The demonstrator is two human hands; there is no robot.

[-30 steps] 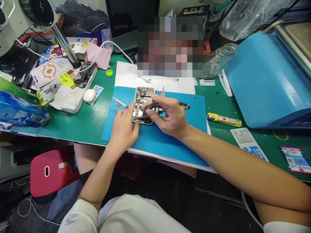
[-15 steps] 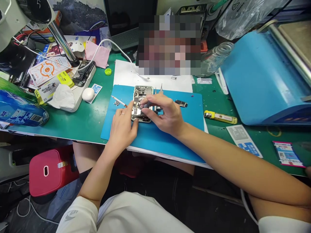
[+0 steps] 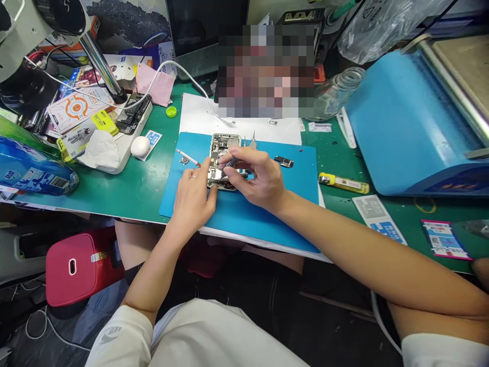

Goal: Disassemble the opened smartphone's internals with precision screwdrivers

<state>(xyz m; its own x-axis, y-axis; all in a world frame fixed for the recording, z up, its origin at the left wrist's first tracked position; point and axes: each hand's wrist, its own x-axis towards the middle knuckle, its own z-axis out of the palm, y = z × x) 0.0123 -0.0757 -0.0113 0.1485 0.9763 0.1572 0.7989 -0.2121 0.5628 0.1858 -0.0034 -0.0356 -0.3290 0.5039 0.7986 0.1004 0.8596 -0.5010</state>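
Note:
An opened smartphone [image 3: 220,145] lies on the blue mat [image 3: 244,219], its inner parts bare. My left hand [image 3: 193,196] braces it, fingertips on its left edge and thumb at the lower edge. Above the phone, my right hand [image 3: 263,176] pinches a small dark-handled screwdriver [image 3: 231,161] between thumb and fingers; its tip is hidden. Tweezers [image 3: 252,141] lie just right of the phone, partly behind that hand. A thin white stick with a reddish end [image 3: 188,157] rests to the left. Further right is a small dark phone part [image 3: 284,161].
A yellow utility knife [image 3: 344,183] and a large blue machine [image 3: 397,127] stand to the right. On the left are a blue packet [image 3: 34,165], a round white case [image 3: 140,147] and a microscope stand [image 3: 101,66]. A white cable [image 3: 183,69] arches behind the mat.
The view has shifted slightly. Both hands stay at the phone, and the screwdriver remains over it with hardly any movement.

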